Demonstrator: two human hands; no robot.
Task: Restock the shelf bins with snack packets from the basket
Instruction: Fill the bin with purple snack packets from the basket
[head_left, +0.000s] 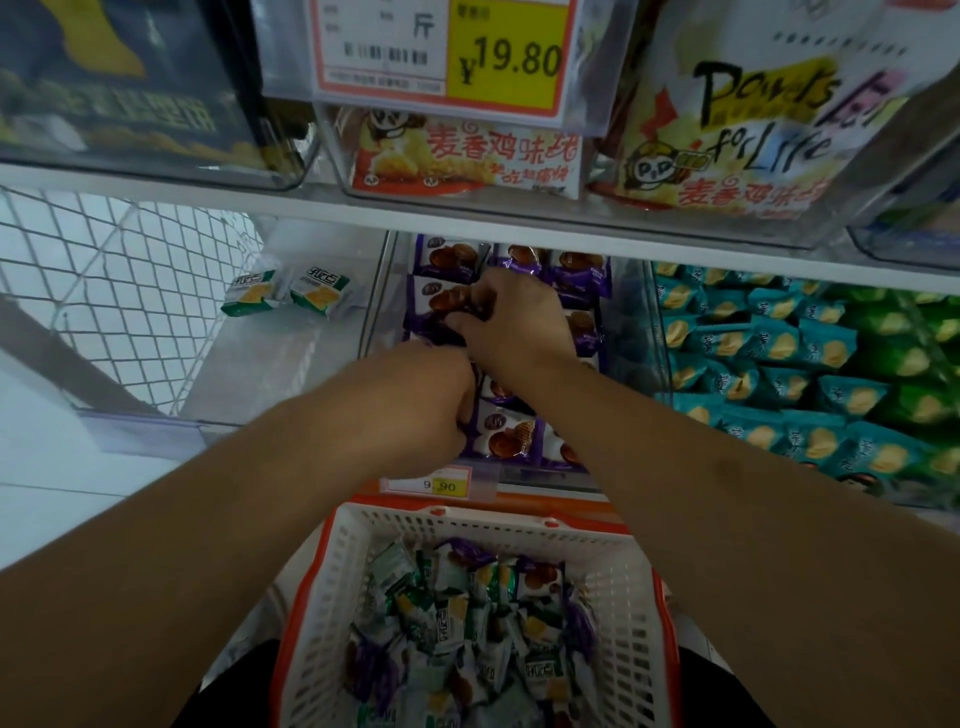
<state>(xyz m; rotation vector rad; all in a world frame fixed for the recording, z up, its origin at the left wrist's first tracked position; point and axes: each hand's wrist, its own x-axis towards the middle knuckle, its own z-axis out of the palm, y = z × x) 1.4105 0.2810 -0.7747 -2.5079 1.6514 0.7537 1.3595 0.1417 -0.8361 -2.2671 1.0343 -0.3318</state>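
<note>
Both hands are in the middle bin (382, 291), which is full of purple packets (506, 434). The right hand (511, 317) is farther back. Its fingers curl down onto a purple packet near the back of the bin, but the fingertips are hidden under the hand, so how tight the grip is cannot be seen. The left hand (415, 400) is nearer, at the bin's left side. Its fingers bend down among the packets and are hidden too; I cannot tell if they hold one.

The white basket (618, 566) with an orange rim sits low, close to the body. It holds a heap of green and purple packets (452, 618). Its near end is cut off at the bottom edge.

The bin on the left has two green packets (288, 291) at the back. The bin on the right is full of teal packets (779, 364).

A price tag (426, 484) on the bin's front is partly covered by the left arm. Another big tag (441, 52) hangs on the shelf above, cut off at the top.
</note>
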